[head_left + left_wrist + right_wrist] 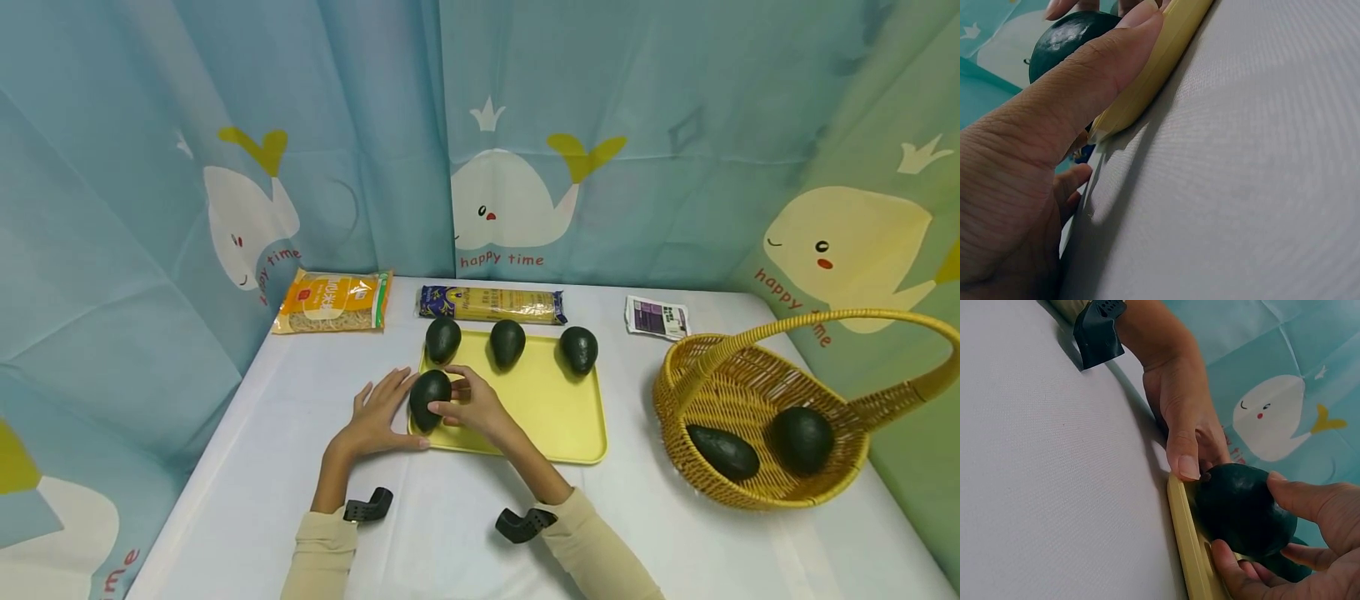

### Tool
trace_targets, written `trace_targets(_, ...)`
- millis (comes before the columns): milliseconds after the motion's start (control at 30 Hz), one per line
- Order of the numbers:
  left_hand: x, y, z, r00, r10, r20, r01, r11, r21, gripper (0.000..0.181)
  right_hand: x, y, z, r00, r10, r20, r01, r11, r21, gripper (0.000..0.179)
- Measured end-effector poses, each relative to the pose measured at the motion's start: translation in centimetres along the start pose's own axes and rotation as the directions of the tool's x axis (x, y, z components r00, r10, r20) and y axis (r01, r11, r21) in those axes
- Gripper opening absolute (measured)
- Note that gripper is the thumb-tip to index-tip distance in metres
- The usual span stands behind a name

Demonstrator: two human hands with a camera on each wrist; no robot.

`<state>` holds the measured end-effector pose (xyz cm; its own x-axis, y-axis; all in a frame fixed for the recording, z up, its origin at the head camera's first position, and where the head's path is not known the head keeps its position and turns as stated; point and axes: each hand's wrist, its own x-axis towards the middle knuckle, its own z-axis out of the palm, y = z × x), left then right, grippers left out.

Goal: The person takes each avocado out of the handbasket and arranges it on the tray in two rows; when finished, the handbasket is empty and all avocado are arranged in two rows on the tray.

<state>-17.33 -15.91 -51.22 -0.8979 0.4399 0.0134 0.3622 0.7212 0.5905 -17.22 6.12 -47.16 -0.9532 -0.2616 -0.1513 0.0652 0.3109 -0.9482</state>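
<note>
A dark green avocado (430,398) is at the front left corner of a yellow tray (540,417). My right hand (478,408) grips it from the right, thumb on one side and fingers on the other, as the right wrist view shows around the avocado (1241,509). My left hand (373,425) lies beside the tray's left edge with fingers spread. Its thumb (1110,59) reaches along the tray's front corner, close to the avocado. Along the tray's back side sit three more avocados, at left (442,340), middle (507,343) and right (578,349).
To the right stands a wicker basket (675,450) with a tall handle, holding two avocados. Behind the tray lie an orange grain bag (332,302), a long noodle pack (491,305) and a small white-purple packet (657,317). A blue curtain (375,208) encloses the table.
</note>
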Motion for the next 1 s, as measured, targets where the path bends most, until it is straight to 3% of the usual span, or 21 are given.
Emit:
trace_targets(367, 0.0, -0.1, 0.2, 1.000, 0.002, 0.012, -0.002, 1.000, -0.010, 0.113, -0.3, 0.0, -0.1, 1.000, 0.022, 0.015, -0.024, 0.992, 0.127, 0.067)
trace_targets(1000, 0.2, -0.2, 0.0, 1.000, 0.002, 0.013, -0.002, 1.000, 0.004, 0.113, -0.2, 0.0, -1.2, 1.000, -0.002, 0.006, 0.001, 0.991, 0.133, 0.062)
